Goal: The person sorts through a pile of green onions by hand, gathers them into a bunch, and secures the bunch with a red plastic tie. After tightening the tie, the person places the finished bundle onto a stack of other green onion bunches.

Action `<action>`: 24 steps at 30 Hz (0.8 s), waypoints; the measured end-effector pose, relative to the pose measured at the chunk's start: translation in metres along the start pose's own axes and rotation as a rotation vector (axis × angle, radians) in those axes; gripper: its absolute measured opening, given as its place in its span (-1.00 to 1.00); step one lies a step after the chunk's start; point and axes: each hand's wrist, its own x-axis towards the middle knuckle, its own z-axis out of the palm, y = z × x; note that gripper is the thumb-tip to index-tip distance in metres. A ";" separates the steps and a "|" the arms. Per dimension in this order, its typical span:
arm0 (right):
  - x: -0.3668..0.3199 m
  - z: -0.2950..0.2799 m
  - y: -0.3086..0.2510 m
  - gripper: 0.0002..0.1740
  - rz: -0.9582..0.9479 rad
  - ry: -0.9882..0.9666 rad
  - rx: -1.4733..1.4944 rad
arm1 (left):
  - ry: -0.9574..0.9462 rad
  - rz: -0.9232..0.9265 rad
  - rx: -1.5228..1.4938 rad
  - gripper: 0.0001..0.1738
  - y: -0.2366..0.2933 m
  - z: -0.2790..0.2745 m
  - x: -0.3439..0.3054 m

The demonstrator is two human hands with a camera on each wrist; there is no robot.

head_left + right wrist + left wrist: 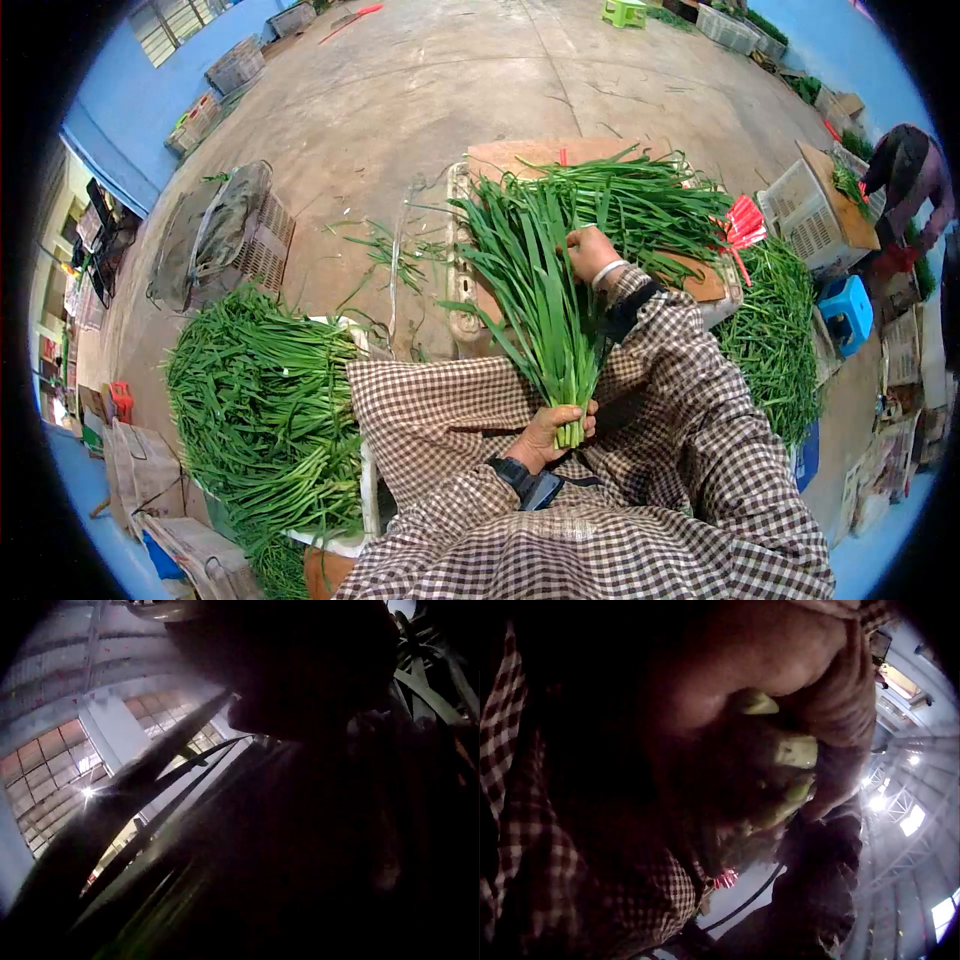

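Observation:
A large bunch of garlic chives (535,290) stands fanned out over the lap, leaves upward and pale stem ends down. My left hand (545,432) grips it round the base, the cut ends poking out past the fingers. In the left wrist view, pale stem ends (796,751) show between the dark fingers of that hand. At the bunch's right side, my right hand (592,254) has curled fingers pinching leaves. Dark leaves (142,787) cross the right wrist view, where the fingers are lost in shadow. Behind the bunch, more chives (640,205) lie on a board (500,155).
A big heap of chives (265,410) fills a white container at left; another heap (770,340) lies at right. Red ties (742,222) sit by the board. A covered crate (225,235) stands left, a blue stool (846,312) right. Another person (912,185) bends at far right.

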 end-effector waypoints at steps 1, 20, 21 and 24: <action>0.007 0.003 0.002 -0.77 0.017 -0.036 0.008 | 0.001 -0.001 -0.002 -0.53 0.001 0.000 0.000; 0.020 -0.096 -0.019 -0.72 0.221 -0.220 0.695 | -0.005 -0.031 0.099 -0.51 0.001 -0.014 0.000; 0.015 -0.104 -0.019 -0.71 0.181 -0.209 0.902 | -0.006 -0.015 0.079 -0.51 0.001 -0.012 0.000; 0.010 -0.128 -0.016 -0.72 0.042 -0.239 1.078 | -0.013 0.002 0.064 -0.56 0.001 -0.009 -0.001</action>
